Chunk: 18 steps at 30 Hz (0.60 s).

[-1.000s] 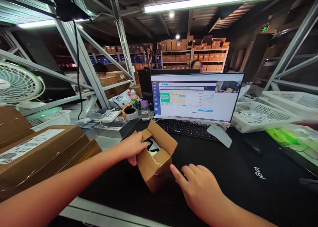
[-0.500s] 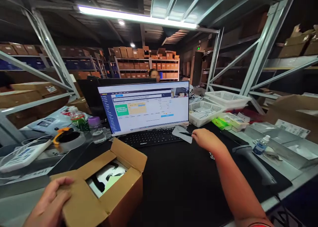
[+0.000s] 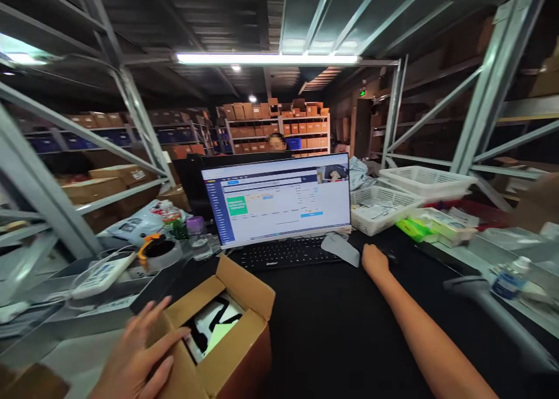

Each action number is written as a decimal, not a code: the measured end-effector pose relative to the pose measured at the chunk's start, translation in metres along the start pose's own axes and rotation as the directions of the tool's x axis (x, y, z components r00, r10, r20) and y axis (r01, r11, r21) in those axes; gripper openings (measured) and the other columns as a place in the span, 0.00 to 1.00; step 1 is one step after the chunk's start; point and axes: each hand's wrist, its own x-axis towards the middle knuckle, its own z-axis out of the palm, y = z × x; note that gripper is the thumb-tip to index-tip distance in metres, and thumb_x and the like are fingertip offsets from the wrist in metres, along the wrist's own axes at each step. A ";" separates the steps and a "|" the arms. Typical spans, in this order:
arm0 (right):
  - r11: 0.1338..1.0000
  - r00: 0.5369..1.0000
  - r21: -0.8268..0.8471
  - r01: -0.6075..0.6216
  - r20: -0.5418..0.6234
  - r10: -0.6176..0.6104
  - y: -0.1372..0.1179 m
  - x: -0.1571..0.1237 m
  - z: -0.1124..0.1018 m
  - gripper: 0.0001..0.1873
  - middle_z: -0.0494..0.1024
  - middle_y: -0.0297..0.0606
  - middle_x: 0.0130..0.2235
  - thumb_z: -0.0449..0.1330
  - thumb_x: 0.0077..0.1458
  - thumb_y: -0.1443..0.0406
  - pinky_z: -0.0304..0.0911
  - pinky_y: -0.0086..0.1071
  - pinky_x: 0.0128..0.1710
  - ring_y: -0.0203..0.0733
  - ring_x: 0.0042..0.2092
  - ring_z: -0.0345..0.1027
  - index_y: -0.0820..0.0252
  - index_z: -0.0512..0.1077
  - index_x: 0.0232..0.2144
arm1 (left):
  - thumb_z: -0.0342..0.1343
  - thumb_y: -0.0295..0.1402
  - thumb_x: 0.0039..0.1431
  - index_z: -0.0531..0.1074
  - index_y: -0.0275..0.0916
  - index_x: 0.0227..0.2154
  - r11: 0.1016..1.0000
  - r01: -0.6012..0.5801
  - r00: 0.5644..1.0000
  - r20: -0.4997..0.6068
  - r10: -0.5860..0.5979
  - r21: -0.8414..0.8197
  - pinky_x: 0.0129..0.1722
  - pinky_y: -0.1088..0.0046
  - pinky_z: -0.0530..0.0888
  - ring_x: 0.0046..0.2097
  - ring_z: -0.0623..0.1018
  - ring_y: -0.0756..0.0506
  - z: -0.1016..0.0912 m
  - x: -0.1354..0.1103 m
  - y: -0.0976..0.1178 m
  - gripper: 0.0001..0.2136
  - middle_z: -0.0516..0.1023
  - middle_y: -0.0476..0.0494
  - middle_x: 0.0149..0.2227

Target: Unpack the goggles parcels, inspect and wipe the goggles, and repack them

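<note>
Your left hand (image 3: 140, 355) is low on the left side, with its fingers spread wide open. It is not gripping anything. The palm and fingers lie flat against the near left flap of the brown cardboard box (image 3: 238, 352). The box sits at the bottom of the view, on the near left part of the black desk mat (image 3: 332, 323). Its flaps stand open. Inside it you can see a black and white thing (image 3: 209, 323) with a pale green piece (image 3: 220, 335) beside it.

Your right hand (image 3: 374, 260) is stretched far out across the mat, well apart from the box. It lies knuckles up, just to the right of the flat grey pad (image 3: 340, 249). A small dark thing (image 3: 393, 258) sits right at its fingers. It is blurry there, so I cannot tell if your hand grips it or only lies beside it.

The long black keyboard (image 3: 283, 253) is just behind the grey pad, in front of the bright computer screen (image 3: 279, 198). Left of the screen are a roll of tape with an orange holder (image 3: 155, 249) and a small clear bottle with a purple cap (image 3: 195, 227). Right of the screen are the white plastic baskets (image 3: 425, 180) and a green packet (image 3: 413, 230). A grey scanner (image 3: 474, 285) lies near the right edge.
</note>
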 end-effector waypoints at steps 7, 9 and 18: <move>0.940 0.895 0.025 0.339 -0.317 -0.314 -0.044 -0.047 -0.040 0.18 0.78 0.53 0.50 0.48 0.69 0.69 0.66 0.45 0.50 0.54 0.51 0.72 0.66 0.74 0.51 | 0.47 0.42 0.65 0.70 0.52 0.60 0.990 0.051 0.988 0.135 -0.069 0.134 0.63 0.42 0.63 0.67 0.64 0.32 -0.023 0.019 0.021 0.22 0.55 0.37 0.71; 0.788 0.727 0.115 0.605 -0.483 -0.488 -0.064 -0.089 -0.050 0.18 0.78 0.48 0.51 0.48 0.69 0.66 0.65 0.40 0.51 0.49 0.52 0.72 0.60 0.73 0.54 | 0.49 0.46 0.65 0.64 0.52 0.64 0.981 0.108 0.982 0.139 -0.131 0.163 0.61 0.39 0.64 0.66 0.65 0.29 -0.022 0.018 0.016 0.25 0.53 0.32 0.71; 0.065 0.067 0.019 0.998 -0.231 -0.971 -0.180 -0.192 -0.054 0.09 0.80 0.40 0.35 0.56 0.64 0.65 0.61 0.45 0.57 0.46 0.43 0.71 0.60 0.75 0.34 | 0.32 0.45 0.73 0.49 0.42 0.70 0.856 0.445 0.896 0.146 -0.420 -0.263 0.65 0.52 0.63 0.67 0.64 0.40 -0.006 0.030 0.006 0.28 0.63 0.33 0.66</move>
